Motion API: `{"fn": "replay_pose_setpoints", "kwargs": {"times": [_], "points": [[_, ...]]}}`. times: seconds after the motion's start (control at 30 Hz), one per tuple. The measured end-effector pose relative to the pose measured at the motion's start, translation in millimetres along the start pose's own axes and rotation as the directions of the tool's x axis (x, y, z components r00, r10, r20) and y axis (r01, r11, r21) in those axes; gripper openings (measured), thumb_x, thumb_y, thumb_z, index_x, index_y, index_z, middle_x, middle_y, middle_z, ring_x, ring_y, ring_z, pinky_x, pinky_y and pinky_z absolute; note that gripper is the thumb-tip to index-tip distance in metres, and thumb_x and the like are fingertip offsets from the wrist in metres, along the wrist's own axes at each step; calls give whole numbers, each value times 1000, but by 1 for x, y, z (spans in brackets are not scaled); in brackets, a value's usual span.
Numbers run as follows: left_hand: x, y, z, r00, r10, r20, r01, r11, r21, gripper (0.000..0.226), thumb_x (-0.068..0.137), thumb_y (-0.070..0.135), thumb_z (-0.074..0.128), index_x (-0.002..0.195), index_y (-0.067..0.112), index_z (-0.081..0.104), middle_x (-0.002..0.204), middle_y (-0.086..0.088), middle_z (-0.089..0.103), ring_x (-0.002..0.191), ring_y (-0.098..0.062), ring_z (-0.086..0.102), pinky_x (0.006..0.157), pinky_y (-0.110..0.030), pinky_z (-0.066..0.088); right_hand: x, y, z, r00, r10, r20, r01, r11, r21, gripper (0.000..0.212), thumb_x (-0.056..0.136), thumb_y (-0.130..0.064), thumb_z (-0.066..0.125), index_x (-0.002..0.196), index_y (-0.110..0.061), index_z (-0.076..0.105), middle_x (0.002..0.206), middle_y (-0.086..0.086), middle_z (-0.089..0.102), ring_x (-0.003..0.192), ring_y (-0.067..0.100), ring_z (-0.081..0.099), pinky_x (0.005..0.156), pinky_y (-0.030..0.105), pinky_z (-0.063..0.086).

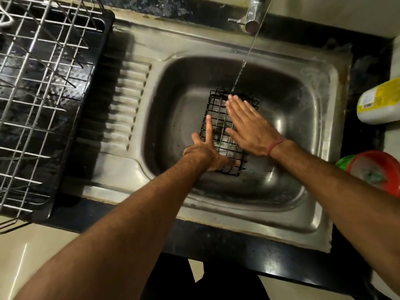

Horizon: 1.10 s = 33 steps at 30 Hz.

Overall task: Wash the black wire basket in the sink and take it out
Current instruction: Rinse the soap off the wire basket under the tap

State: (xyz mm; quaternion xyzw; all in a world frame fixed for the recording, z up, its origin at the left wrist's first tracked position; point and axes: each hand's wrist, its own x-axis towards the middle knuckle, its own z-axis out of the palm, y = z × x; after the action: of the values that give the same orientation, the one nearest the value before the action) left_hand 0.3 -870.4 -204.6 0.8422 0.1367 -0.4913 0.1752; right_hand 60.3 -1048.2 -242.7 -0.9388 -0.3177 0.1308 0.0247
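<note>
I see the left hand [206, 155] bracing the black wire basket [225, 135], fingers apparently flat; beyond it, the flat right hand [249, 124] rubs it under the water stream [242, 68].

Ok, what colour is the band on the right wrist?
Red, a thin thread band; the head view shows it.

Sink [320, 148]: stainless steel, dull-brushed, water-spotted, stained along the rim. Wire basket [218, 118]: thin metal wire, black coated, wet and glossy. Tap [254, 16]: polished metal. Drying rack [41, 68]: bright metal wire over a glossy black plastic tray [71, 161]. Counter [238, 254]: polished black stone.
</note>
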Motion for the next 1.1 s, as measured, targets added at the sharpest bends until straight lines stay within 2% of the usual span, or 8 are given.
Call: {"fn": "replay_pose_setpoints", "kwargs": {"times": [0.13,0.43,0.73,0.8,0.87,0.93,1.0,1.1], "points": [[1,-1,0,1000,-5,5,5,1000,-11,157,72,85,77,139,45,-59,176,-19,-22,159,-57,18,118,-72,37,13,-8,0,946,325,-13,-320,937,144,84,108,-60,19,167,-5,-5,175,15,-12,162,27,-13,132,50,1],[0,1,1,1000,0,-9,0,1000,14,158,71,88,75,139,42,-59,177,-22,-13,157,-55,25,116,-70,41,-2,-3,11,990,141,-24,-141,990,29,74,112,-53,15,167,-7,-3,175,13,-10,163,25,-11,132,50,8],[-3,-3,0,998,65,1,-65,997,38,141,82,84,70,140,49,-55,173,-16,-32,162,-50,12,118,-69,41,17,-55,15,868,497,-13,-468,826,314,87,100,-35,40,167,-8,-8,174,13,-17,160,34,-20,130,48,-11],[-5,-3,1,997,83,4,-83,995,46,136,86,81,68,140,50,-53,170,-11,-40,163,-49,9,118,-69,41,22,-61,18,789,614,-1,-554,713,430,92,100,-32,49,167,-10,-10,174,14,-19,160,33,-18,132,49,-3],[-5,-2,0,998,65,-6,-65,997,31,139,85,80,69,143,48,-53,172,-16,-34,160,-52,18,116,-67,44,23,-66,19,645,761,62,-623,478,620,103,98,-30,63,167,-19,-12,175,12,-17,162,32,-9,130,51,22],[-1,-2,0,999,37,-1,-37,999,9,143,83,80,72,142,47,-54,173,-19,-29,157,-54,24,115,-67,46,23,-68,18,563,818,117,-602,309,736,109,94,-26,71,167,-28,-8,177,5,-7,160,30,18,109,46,54],[2,-3,4,999,30,26,-30,999,-16,147,78,85,72,142,49,-54,174,-20,-25,155,-56,27,114,-69,46,22,-64,13,570,812,129,-568,276,775,109,90,-19,73,168,-34,-1,176,0,3,147,25,45,84,35,64],[-3,-7,18,997,34,73,-30,998,-61,148,77,91,66,134,44,-61,177,-20,-17,157,-55,23,121,-73,32,25,-51,-3,715,685,138,-537,412,736,105,88,-8,70,168,-36,9,176,-5,8,153,22,36,100,34,57]]}}
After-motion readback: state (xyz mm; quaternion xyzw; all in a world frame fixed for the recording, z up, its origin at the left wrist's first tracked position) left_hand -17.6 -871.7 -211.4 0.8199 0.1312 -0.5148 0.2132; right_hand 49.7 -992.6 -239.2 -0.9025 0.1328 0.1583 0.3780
